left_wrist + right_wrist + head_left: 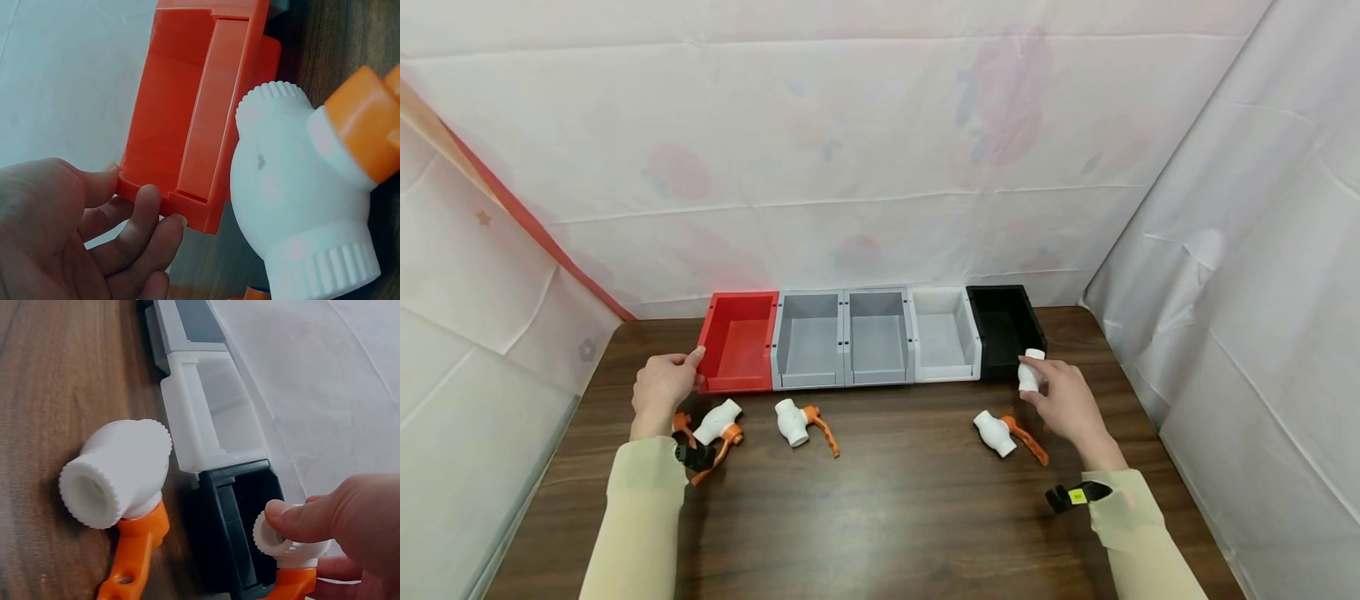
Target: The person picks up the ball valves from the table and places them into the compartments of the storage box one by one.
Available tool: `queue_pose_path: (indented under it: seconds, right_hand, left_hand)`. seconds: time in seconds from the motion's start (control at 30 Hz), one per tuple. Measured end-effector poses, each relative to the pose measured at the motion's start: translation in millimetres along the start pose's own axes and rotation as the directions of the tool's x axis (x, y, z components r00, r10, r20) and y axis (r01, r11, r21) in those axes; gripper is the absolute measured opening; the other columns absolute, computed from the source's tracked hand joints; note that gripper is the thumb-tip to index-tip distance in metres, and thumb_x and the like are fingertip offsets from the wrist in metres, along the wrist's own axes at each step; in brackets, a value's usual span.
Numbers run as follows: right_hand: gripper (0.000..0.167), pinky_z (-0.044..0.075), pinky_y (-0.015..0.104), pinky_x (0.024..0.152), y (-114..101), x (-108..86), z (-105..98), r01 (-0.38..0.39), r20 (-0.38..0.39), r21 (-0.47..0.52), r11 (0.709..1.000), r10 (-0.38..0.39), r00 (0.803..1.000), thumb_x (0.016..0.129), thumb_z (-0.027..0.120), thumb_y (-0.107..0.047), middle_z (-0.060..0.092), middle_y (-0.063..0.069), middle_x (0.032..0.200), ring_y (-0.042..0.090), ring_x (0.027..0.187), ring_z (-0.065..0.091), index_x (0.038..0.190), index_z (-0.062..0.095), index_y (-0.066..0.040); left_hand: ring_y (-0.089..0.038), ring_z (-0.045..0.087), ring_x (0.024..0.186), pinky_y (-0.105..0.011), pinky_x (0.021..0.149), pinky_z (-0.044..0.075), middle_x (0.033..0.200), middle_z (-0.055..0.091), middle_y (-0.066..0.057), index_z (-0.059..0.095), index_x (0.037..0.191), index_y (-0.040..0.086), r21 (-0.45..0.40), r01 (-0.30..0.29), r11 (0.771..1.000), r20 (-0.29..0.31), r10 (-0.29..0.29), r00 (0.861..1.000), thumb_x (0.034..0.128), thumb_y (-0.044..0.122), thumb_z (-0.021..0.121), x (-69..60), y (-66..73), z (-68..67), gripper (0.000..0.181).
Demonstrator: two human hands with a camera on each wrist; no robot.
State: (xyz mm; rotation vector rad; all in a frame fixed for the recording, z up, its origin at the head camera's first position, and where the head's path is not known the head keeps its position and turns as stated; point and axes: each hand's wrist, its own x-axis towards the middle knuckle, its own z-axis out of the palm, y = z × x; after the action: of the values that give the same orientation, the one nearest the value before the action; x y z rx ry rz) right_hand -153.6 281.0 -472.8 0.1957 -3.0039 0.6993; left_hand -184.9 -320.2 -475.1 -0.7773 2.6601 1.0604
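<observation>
My left hand (664, 385) grips the near left corner of a red bin (737, 342), its thumb and fingers on the rim in the left wrist view. Beside that wrist lies a white ball valve (294, 181) with an orange handle; more orange (681, 421) shows partly hidden behind the wrist. My right hand (1063, 402) pinches another white ball valve (290, 550), orange-handled, at the front of the black bin (1003, 329). Its handle is mostly hidden by the hand in the head view. A further ball valve (995, 434) lies on the table left of the right hand.
Two grey bins (808, 333) and a white bin (943, 333) stand in a row between the red and black ones. Another ball valve (792, 422) lies before the grey bins on the wooden table (865, 525). White cloth (865, 167) hangs behind and at both sides.
</observation>
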Motion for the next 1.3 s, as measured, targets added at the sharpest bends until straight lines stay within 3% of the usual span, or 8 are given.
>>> queue_pose_path:
  seconds: [0.37, 0.67, 1.17, 1.3]
  right_hand:
    - [0.056, 0.036, 0.061, 0.101, 2, 23.1, -1, 0.042, 0.001, -0.014, 0.999, -0.042, 0.999, 0.090, 0.075, -0.012, 0.053, 0.025, 0.134, 0.047, 0.122, 0.043, 0.142, 0.055, -0.010]
    - [0.057, 0.038, 0.061, 0.100, 1, 39.4, 1, 0.069, -0.029, -0.066, 0.995, -0.071, 0.997, 0.089, 0.075, -0.013, 0.051, 0.024, 0.136, 0.046, 0.124, 0.042, 0.143, 0.054, -0.012]
    - [0.059, 0.049, 0.060, 0.084, -3, 69.9, 14, 0.104, -0.045, -0.160, 0.982, -0.113, 0.993, 0.091, 0.074, -0.013, 0.047, 0.023, 0.137, 0.044, 0.127, 0.040, 0.144, 0.049, -0.015]
    - [0.059, 0.050, 0.061, 0.083, -7, 79.1, 15, 0.116, -0.045, -0.160, 0.980, -0.125, 0.991, 0.091, 0.073, -0.011, 0.046, 0.025, 0.137, 0.045, 0.127, 0.039, 0.144, 0.047, -0.014]
  left_hand:
    - [-0.037, 0.059, 0.100, -0.050, 0.076, 0.044, 0.097, 0.072, -0.015, 0.052, 0.141, -0.001, -0.022, 0.007, 1.000, -0.006, -0.007, 1.000, 0.0985, 0.062, 0.043, 4.2, 0.5, -2.1, 0.077]
    - [-0.036, 0.059, 0.100, -0.047, 0.075, 0.044, 0.098, 0.071, -0.015, 0.052, 0.140, -0.001, -0.041, 0.016, 0.999, 0.018, -0.016, 1.000, 0.0978, 0.063, 0.043, 3.6, 1.6, -3.2, 0.077]
    - [-0.038, 0.061, 0.106, -0.056, 0.083, 0.044, 0.100, 0.072, -0.016, 0.051, 0.142, -0.001, -0.055, 0.043, 0.998, 0.025, -0.041, 0.999, 0.0981, 0.061, 0.045, 3.4, -3.1, -1.8, 0.076]
    - [-0.038, 0.061, 0.105, -0.053, 0.080, 0.045, 0.100, 0.072, -0.016, 0.050, 0.143, -0.001, -0.057, 0.043, 0.997, 0.021, -0.041, 0.999, 0.0984, 0.061, 0.045, 4.3, -5.7, -2.2, 0.077]
